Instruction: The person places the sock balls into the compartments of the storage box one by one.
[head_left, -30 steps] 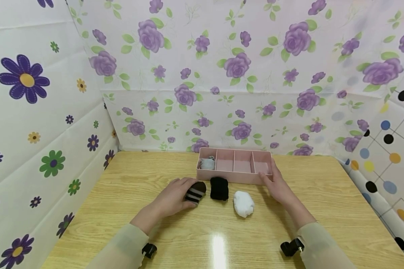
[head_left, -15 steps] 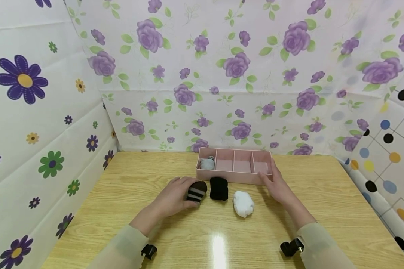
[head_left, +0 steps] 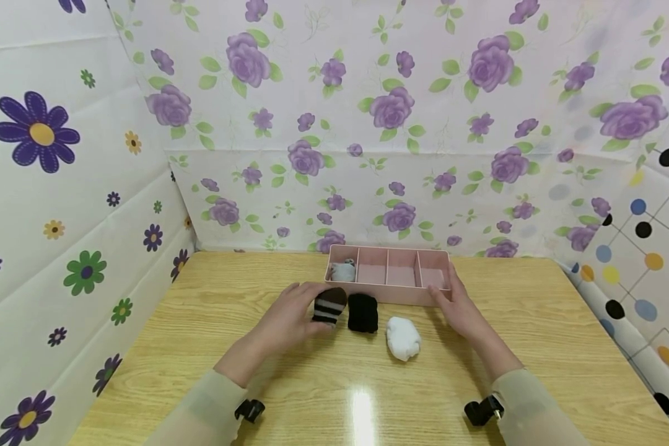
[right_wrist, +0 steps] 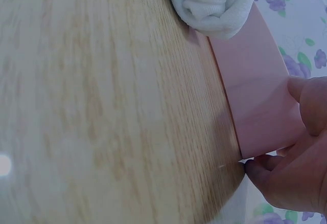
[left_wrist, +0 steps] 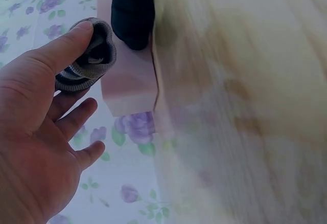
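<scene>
My left hand pinches a rolled striped sock, brown, black and grey, between thumb and fingers, close to the front of a pink divided box. In the left wrist view the sock's ribbed grey cuff shows under the thumb, while the other fingers spread apart. My right hand grips the box's right end, thumb on the front wall and fingers around the side. A rolled black sock lies against the box front. Nearer to me is a rolled white sock.
A light grey rolled sock sits in the box's leftmost compartment. The box stands near the back of the wooden table, before a flowered backdrop. Patterned sheets also hang at the left and right.
My left hand has lifted the striped sock and moved it slightly forward and right, toward the box. The right hand, box and other socks stay where they were.
</scene>
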Action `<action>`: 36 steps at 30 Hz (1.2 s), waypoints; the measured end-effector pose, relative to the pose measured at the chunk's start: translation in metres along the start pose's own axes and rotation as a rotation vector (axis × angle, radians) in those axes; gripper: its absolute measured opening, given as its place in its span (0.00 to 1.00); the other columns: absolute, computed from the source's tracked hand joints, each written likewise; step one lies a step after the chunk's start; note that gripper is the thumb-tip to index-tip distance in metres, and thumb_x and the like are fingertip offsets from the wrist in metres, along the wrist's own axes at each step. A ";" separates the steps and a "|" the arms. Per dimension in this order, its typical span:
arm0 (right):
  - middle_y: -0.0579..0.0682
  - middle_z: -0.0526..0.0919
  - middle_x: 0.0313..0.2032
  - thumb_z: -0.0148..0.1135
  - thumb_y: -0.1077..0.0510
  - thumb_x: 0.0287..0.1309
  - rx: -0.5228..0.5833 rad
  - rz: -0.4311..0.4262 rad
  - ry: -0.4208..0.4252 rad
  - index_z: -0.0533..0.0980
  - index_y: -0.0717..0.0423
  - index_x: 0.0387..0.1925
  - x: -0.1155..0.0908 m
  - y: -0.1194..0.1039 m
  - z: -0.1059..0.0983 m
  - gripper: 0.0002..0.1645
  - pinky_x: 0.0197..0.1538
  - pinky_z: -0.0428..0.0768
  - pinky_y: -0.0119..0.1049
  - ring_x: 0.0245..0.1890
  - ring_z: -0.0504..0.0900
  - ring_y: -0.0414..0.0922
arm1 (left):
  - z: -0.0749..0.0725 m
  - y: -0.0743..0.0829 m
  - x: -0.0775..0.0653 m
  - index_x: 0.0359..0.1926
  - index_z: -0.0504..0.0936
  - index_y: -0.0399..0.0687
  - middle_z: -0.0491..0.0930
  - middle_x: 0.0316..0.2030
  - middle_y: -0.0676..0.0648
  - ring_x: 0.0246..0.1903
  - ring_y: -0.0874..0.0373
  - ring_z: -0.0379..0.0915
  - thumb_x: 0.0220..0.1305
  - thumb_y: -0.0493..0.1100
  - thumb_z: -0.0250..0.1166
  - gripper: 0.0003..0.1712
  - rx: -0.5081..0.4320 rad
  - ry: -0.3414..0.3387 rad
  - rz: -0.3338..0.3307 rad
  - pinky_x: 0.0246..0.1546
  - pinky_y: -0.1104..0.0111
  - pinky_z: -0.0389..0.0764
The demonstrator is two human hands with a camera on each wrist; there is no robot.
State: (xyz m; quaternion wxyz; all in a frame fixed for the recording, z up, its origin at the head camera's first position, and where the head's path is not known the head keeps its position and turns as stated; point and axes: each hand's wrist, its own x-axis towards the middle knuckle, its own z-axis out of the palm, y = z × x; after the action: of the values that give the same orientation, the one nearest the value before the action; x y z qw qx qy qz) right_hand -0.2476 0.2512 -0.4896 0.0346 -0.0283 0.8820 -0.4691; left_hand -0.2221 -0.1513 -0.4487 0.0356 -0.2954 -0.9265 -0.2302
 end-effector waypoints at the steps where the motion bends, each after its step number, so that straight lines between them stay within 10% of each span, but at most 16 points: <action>1: 0.70 0.31 0.87 0.47 0.34 0.87 0.000 0.001 -0.001 0.22 0.48 0.88 0.000 0.000 0.000 0.57 0.82 0.42 0.71 0.85 0.38 0.73 | -0.001 0.001 0.001 0.82 0.71 0.52 0.77 0.74 0.48 0.75 0.48 0.71 0.65 0.54 0.83 0.50 -0.005 0.001 0.000 0.85 0.48 0.51; 36: 0.69 0.32 0.87 0.49 0.43 0.89 0.009 -0.012 0.008 0.23 0.50 0.89 -0.001 -0.002 0.000 0.54 0.82 0.43 0.72 0.85 0.38 0.73 | -0.002 0.035 0.070 0.82 0.71 0.45 0.76 0.76 0.46 0.77 0.44 0.68 0.69 0.58 0.79 0.48 -0.033 0.110 -0.009 0.82 0.44 0.58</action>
State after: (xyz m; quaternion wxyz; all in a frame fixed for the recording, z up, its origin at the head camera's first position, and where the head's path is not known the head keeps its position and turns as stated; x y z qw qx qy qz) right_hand -0.2464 0.2503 -0.4873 0.0283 -0.0315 0.8799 -0.4733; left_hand -0.2597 -0.0901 -0.4183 0.0804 -0.2788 -0.9205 -0.2616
